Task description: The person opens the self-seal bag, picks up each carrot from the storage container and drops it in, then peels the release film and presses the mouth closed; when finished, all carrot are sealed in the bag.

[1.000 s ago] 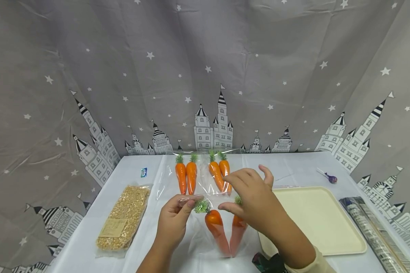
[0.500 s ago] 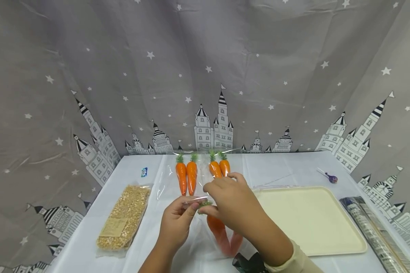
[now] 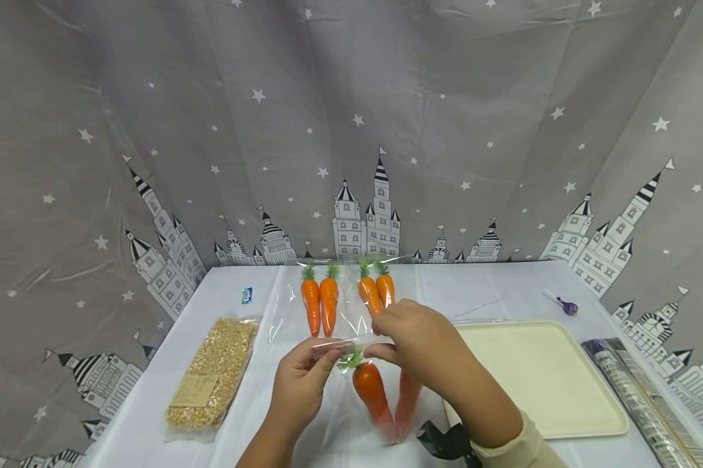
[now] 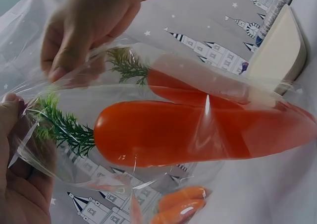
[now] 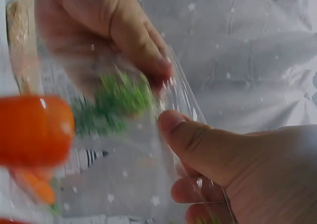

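A clear plastic bag hangs between my two hands with a pair of orange carrots inside. The nearer carrot has a feathery green top close to the bag's upper edge, and the second carrot leans beside it, partly behind my right arm. My left hand pinches the bag's upper edge, thumb in front. Against the same edge, to the right, my right hand grips the film between thumb and fingers, as the right wrist view shows. Both carrots point tip-down, their tips almost meeting.
Bagged carrots lie in pairs farther back. Left are a bag of corn kernels and a small blue packet. A cream tray, a lollipop and a rolled patterned sheet lie right. A black object sits by my right wrist.
My right hand has moved left to the bag's edge, then slightly back right with the film between thumb and fingers. My left hand has stayed almost in place.
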